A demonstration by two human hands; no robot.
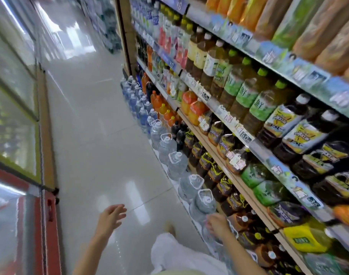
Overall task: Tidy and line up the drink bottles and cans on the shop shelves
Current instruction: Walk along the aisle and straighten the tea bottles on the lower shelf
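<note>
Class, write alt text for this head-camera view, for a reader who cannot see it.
In a shop aisle, a person's right hand rests on a large clear water jug in a floor-level row along drink shelves, while the left hand hovers open over the pale tiled floor. The shelves on the right are packed with tea and juice bottles.

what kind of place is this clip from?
Most likely a shop's drinks aisle: tiered shelves packed with bottled drinks, price tags on the shelf edges, big water jugs lined along the floor.

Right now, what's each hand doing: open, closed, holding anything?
Left hand: open, empty, over the floor.
Right hand: on top of a water jug; grip cannot be told.
</note>
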